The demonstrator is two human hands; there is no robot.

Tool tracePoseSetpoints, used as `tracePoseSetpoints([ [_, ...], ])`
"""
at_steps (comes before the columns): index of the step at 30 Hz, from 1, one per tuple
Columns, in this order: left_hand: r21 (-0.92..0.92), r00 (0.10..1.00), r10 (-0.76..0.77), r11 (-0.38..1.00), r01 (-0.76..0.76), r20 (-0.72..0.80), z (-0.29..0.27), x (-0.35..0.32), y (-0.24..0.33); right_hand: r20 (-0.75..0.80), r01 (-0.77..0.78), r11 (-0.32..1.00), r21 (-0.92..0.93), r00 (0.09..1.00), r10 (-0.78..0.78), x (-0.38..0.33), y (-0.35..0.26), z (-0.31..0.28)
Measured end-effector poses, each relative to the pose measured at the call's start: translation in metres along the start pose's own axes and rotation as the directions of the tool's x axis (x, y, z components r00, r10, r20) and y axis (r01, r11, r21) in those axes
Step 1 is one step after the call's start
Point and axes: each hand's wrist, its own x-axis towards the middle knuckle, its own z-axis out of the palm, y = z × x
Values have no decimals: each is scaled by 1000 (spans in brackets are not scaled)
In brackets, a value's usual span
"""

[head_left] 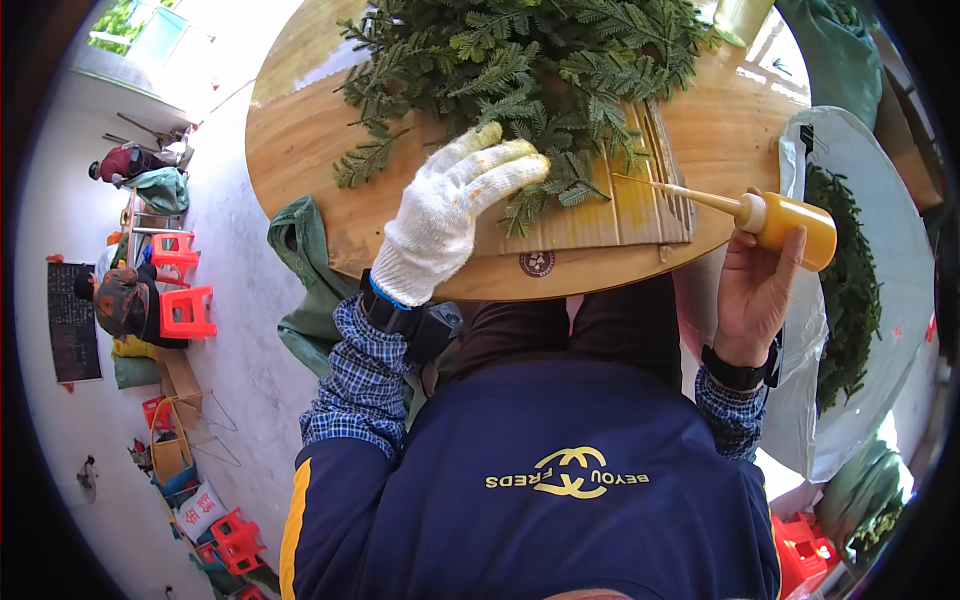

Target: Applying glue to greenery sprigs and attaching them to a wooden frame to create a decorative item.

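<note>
My left hand (452, 205), in a white knit glove with yellow-stained fingertips, reaches over the near edge of a heap of green fir branches (520, 70). Its fingers are stretched and somewhat apart, close to a sprig tip; the thumb is hidden. My bare right hand (757, 290) grips a squeeze bottle (800, 232) of yellow-orange liquid. The bottle lies tilted on its side, its long thin nozzle (700, 197) pointing left toward the sprigs. Beneath them lies a yellow-smeared sheet of cardboard (600, 228).
The round wooden table (300, 150) bears the branches and a pale container (742, 18) at the far right. On my right, more greenery (845, 290) lies on translucent plastic sheeting (905, 330). Green cloth (305, 270) hangs by the table's left edge. Red stools (188, 312) and people stand farther left.
</note>
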Motion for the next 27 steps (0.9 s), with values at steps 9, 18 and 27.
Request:
tracePoseSetpoints([
  [9,-42,919,-286,957,286,-270,16,-8,40,2,-28,1000,6,1000,28,3,7,-3],
  [18,275,982,-93,952,136,-163,25,-14,18,27,-35,999,-1,999,35,0,6,1],
  [27,44,888,-402,906,421,-224,32,-4,28,12,-105,994,-43,994,105,-1,20,10],
])
